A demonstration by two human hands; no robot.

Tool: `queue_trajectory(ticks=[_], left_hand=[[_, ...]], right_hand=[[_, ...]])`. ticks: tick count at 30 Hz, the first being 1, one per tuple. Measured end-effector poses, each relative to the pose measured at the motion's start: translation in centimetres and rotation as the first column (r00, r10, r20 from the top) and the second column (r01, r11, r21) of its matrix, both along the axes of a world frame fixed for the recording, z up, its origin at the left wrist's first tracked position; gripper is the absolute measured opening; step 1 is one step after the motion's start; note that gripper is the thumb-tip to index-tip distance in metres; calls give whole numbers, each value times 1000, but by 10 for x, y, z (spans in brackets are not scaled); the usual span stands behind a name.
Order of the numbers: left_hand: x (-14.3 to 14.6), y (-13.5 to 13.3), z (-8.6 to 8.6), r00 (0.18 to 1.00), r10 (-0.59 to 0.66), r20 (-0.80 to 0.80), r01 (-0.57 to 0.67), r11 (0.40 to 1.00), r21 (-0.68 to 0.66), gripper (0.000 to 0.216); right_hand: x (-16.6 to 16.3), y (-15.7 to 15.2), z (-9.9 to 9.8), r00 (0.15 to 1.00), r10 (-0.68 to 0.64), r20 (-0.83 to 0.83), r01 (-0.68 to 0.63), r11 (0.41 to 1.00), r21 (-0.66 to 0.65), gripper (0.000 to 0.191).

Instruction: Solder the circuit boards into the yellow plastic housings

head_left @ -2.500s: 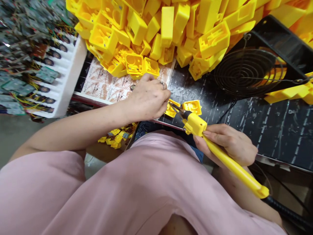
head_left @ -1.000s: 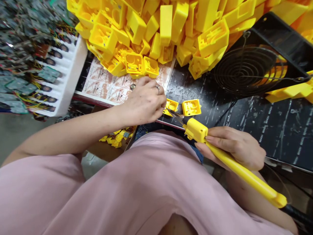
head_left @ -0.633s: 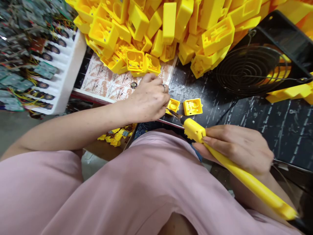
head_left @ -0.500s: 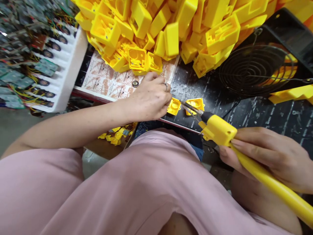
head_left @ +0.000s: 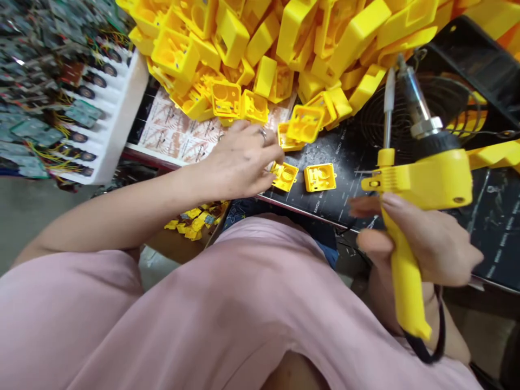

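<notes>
I see heaped yellow plastic boxes [head_left: 231, 38] beyond the left hand [head_left: 246, 160], and the right hand [head_left: 434, 238] gripping a yellow pistol-shaped soldering gun [head_left: 434, 176], its tip pointing away past the fingers. At the left fingertips sits 1 square yellow plastic housing [head_left: 286, 177]; whether they pinch it, I cannot tell. I judge the step as steadying the housing; contact would call for lowering the tip beside those fingers.

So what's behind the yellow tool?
Behind the yellow tool, the fan grille shows around the metal barrel, and the black bench shows to the left. Whatever lies directly behind the tool is covered.
</notes>
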State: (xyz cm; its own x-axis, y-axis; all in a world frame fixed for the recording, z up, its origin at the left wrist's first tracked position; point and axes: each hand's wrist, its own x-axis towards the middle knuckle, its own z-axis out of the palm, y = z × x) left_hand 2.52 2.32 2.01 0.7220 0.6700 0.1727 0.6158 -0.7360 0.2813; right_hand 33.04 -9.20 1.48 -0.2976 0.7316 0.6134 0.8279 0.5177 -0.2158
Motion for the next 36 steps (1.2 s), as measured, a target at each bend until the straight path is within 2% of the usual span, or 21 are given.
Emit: queue_trajectory(ticks=[2,3,4,6,8,9,12,15,16,18,20,21,23,24,26,28,31,33,34,36], left_hand=[[-11,-7,4,996,33,82,-41,994,98,16],[-16,-12,4,992,24,126,-47,982,183,11],[-20,-19,2,986,-14,165,-34,959,283,5],[-23,-33,-9,966,-175,191,69,886,459,4],[-17,-44,-25,941,-294,167,167,834,526,2],[-11,-48,-34,940,-300,161,180,838,515,5],[8,-45,-52,942,-256,217,145,894,425,20],[11,-32,-47,905,-245,346,159,953,259,21],[6,-27,-40,908,-174,380,115,978,173,19],[-15,-18,-23,920,79,383,-79,997,-17,18],[-42,-12,-10,899,310,310,-284,950,-129,23],[-55,-9,-7,897,355,263,-327,934,-145,26],[-72,-5,-11,905,385,180,-362,920,-149,27],[-75,-3,-16,909,390,148,-371,918,-143,28],[-74,0,-28,908,405,111,-391,912,-123,29],[-67,3,-35,906,411,100,-402,910,-102,26],[-64,10,-27,907,398,138,-372,911,-180,23],[-65,14,-14,881,406,242,-305,880,-365,23],[-65,15,-8,851,426,309,-247,841,-481,22],[-59,15,3,776,476,413,-84,728,-681,21]], right_hand=[[-1,14,-5,998,40,50,-47,990,134,56],[0,21,-8,996,61,64,-71,985,160,57],[1,26,-11,994,71,79,-83,984,160,55],[4,36,-18,988,95,125,-115,979,166,42],[4,45,-23,973,153,171,-179,973,148,27],[3,50,-25,966,197,169,-218,969,116,25],[-3,62,-31,941,327,85,-325,945,-37,35],[-2,64,-37,943,331,13,-328,937,-118,44],[1,61,-40,952,307,-8,-305,944,-126,47],[4,53,-45,965,252,-74,-260,957,-131,53],[2,44,-49,958,241,-156,-260,958,-121,63],[-3,40,-50,950,253,-182,-276,954,-113,66],[-20,38,-51,948,282,-149,-296,951,-86,62],[-30,39,-51,952,289,-98,-295,953,-59,53],[-49,45,-49,963,270,-9,-270,963,2,37],[-61,50,-47,966,258,26,-259,965,33,36],[-63,53,-40,971,235,38,-237,969,74,47],[-62,52,-31,980,196,20,-197,976,92,49],[-63,52,-27,982,190,2,-189,978,89,49],[-71,54,-17,974,221,-45,-217,973,80,47]])
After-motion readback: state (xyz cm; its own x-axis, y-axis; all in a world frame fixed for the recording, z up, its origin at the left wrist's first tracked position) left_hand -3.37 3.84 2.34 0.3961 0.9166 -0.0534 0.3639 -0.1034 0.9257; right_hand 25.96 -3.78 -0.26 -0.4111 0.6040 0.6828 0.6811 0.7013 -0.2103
